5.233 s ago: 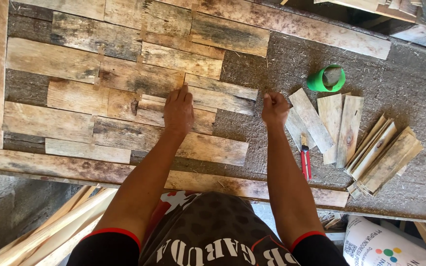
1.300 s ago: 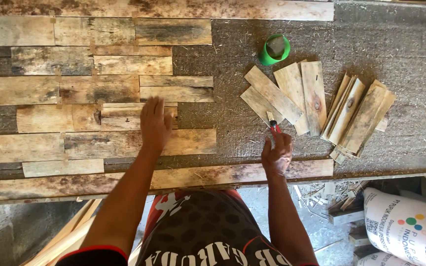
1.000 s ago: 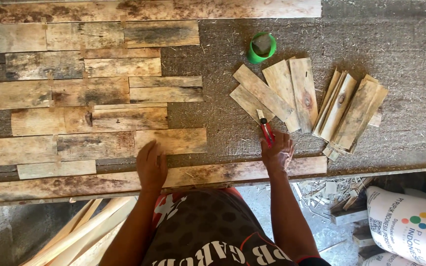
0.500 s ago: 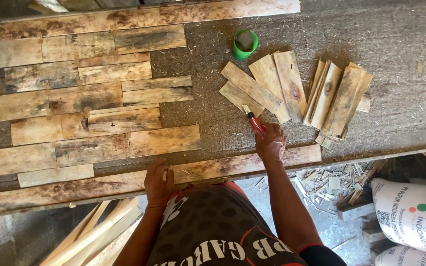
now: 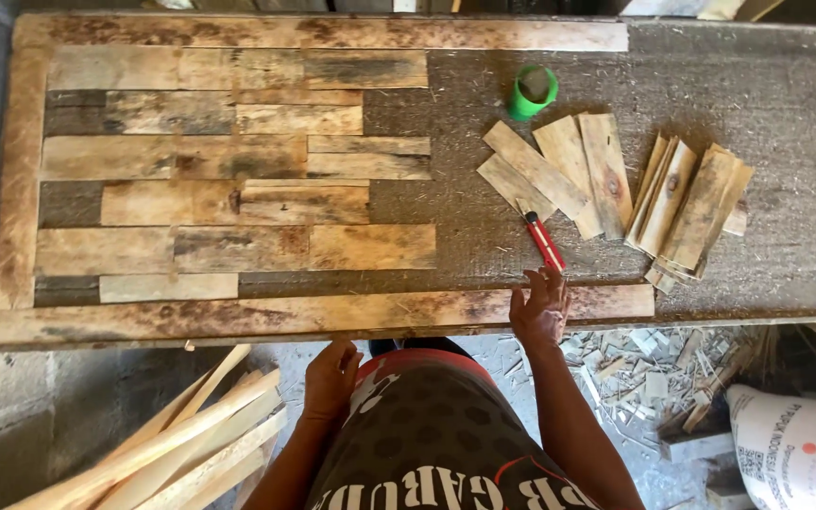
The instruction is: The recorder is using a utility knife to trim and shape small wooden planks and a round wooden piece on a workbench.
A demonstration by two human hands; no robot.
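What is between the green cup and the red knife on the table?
In the head view, loose wood pieces lie fanned out between the green cup and the red knife. The knife's tip reaches their lower edge.

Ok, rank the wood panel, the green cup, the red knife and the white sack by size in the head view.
1. wood panel
2. white sack, partly cut off
3. red knife and green cup: too alike to rank

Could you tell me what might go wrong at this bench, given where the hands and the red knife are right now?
1. The right hand rests at the board's front edge, fingertips almost touching the red utility knife; a careless grab could meet the blade.
2. The loose wood slats are stacked unevenly and could slide if bumped.
3. The green cup beside them might tip.
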